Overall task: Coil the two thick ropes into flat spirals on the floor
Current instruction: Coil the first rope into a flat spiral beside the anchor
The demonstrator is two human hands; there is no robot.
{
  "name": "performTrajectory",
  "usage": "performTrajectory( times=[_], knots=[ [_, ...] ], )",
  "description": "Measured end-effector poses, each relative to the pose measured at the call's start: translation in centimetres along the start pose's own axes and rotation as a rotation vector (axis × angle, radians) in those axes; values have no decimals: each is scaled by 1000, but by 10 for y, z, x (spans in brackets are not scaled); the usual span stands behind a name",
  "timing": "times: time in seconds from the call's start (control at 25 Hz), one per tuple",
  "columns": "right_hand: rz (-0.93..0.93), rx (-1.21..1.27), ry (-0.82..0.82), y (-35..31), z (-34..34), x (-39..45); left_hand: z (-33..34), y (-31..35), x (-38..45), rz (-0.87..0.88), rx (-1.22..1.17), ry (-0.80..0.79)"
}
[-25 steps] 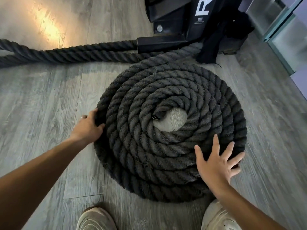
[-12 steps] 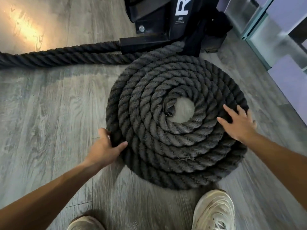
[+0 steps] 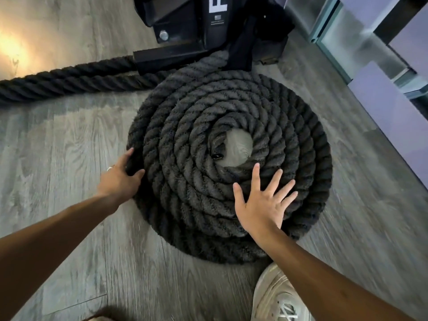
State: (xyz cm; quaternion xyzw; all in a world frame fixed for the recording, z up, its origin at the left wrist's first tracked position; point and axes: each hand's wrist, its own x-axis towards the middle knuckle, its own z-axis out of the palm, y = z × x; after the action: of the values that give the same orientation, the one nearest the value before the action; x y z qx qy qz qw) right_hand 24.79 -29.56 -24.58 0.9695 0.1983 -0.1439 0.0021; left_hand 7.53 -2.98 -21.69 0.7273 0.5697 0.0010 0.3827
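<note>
The right hand lies flat on the lower right part of the coiled rope, fingers straight and fanned wide, palm down across the inner turns, with the index fingertip reaching almost to the small round gap at the centre where grey floor shows. The left hand is at the coil's left edge, its fingers curled round the outermost turn and the thumb laid on top of it — a ring shows on one finger. The coil itself sits in the middle of the frame as a flat dark spiral of several tight turns on the wood-grain floor; the rope's inner end, with a dark cap, lies at the left rim of the centre gap. From the top of the spiral the rope runs up to the black metal base at the top centre, which carries a bolt and a white letter mark. A second rope stretches from that base to the left edge of the frame, uncoiled, in the upper left. A pale sneaker stands at the bottom right, just below the coil. Glass panels fill the upper right corner.
</note>
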Motion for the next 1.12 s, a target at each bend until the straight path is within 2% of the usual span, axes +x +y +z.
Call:
performTrajectory(
  times=[0.2, 0.32, 0.4, 0.52, 0.6, 0.68, 0.76, 0.84, 1.0, 1.12],
  knots=[
    [-126, -39, -17, 55, -26, 62, 34, 17, -25, 17, -73, -41],
    [-190, -36, -109, 99, -55, 118, 61, 44, -48, 104, 56, -69],
    [-114, 7, -161, 112, -77, 144, 78, 65, -62, 148, 137, -114],
    [47, 105, -96, 96, -83, 137, 92, 85, -71, 326, 288, -281],
    [42, 152, -69, 75, -63, 108, 88, 98, -52, 421, 339, -227],
    [-13, 120, -108, 66, -41, 79, 77, 115, -24, 353, 299, -85],
    [-54, 87, -128, 70, -35, 77, 70, 125, -5, 235, 313, -48],
    [-72, 87, -161, 76, -41, 90, 73, 126, 2, 222, 342, -81],
    [-94, 54, -201, 103, -50, 113, 84, 127, -17, 264, 213, -135],
    [-65, 102, -252, 132, -67, 134, 100, 131, -33, 320, 139, -242]
  ],
)
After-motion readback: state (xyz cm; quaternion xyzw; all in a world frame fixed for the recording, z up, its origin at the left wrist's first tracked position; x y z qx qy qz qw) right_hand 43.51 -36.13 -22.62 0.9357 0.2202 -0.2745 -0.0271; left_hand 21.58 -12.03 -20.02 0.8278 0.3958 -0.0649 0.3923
